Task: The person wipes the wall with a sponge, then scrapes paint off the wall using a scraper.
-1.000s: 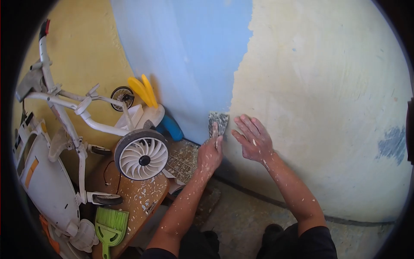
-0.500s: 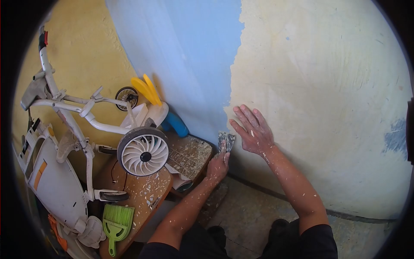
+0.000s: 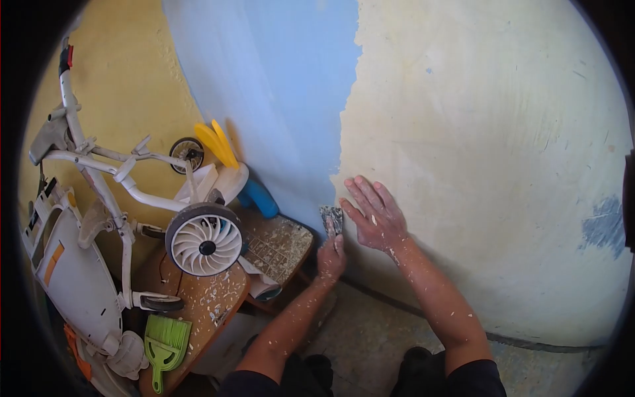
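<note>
My left hand (image 3: 331, 258) is closed around the handle of a putty knife (image 3: 332, 218), index finger stretched along it. The blade, crusted with pale paint flakes, points up against the lower part of the wall, where blue paint (image 3: 301, 126) meets cream paint (image 3: 450, 145). Just to the right, my right hand (image 3: 379, 221) lies flat on the cream surface, fingers spread and holding nothing. Paint chips speckle both forearms. The ragged edge between the two colours runs upward from near the blade.
At left, a white stroller-like frame (image 3: 149, 188) with a large wheel (image 3: 205, 245) stands by a flake-covered brown table (image 3: 228, 291). A green hand brush and dustpan (image 3: 165, 347) lie on it. A blue object (image 3: 259, 198) and yellow piece (image 3: 217, 144) sit near the wall.
The whole view has shifted, so the scene sits slightly lower and further left. The putty knife has moved a little up along the wall; my right hand stays flat in nearly the same place.
</note>
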`<move>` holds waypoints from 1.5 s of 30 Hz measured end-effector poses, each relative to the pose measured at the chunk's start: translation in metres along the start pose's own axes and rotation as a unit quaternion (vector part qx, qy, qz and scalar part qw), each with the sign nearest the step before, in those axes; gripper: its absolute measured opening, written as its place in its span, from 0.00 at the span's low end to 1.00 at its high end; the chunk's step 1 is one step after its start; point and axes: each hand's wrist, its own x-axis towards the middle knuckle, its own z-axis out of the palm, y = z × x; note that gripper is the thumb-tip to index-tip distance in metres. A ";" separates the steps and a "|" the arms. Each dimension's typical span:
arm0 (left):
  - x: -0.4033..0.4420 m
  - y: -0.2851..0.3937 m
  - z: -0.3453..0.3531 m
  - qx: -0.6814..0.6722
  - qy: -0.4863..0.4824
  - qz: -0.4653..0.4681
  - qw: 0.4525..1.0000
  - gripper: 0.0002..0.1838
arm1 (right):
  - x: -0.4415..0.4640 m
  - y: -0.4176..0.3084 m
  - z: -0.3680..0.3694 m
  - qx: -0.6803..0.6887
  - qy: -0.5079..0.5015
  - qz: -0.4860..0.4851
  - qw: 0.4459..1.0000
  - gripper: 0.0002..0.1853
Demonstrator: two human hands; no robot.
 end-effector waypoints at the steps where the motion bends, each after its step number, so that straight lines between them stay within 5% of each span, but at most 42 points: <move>1: -0.006 -0.014 -0.008 0.033 -0.029 0.029 0.999 0.28 | -0.001 -0.001 0.000 -0.006 -0.001 -0.005 1.000 0.23; 9: -0.002 -0.051 -0.029 0.170 -0.098 0.105 0.975 0.28 | -0.001 -0.004 -0.001 0.011 0.003 0.009 1.000 0.22; 13: -0.017 -0.042 -0.036 0.175 -0.150 0.026 0.973 0.24 | 0.002 0.002 0.002 -0.027 0.006 -0.012 1.000 0.21; 32: -0.013 -0.017 -0.031 0.079 -0.108 0.020 0.991 0.25 | 0.002 -0.001 0.002 -0.013 0.015 -0.006 1.000 0.21; 40: 0.024 -0.012 -0.019 0.078 0.010 0.132 0.988 0.26 | 0.005 0.004 0.003 -0.005 0.026 -0.010 1.000 0.20; 45: 0.006 -0.025 -0.017 0.084 -0.036 0.104 0.990 0.28 | -0.003 0.001 0.000 0.007 0.004 -0.016 1.000 0.21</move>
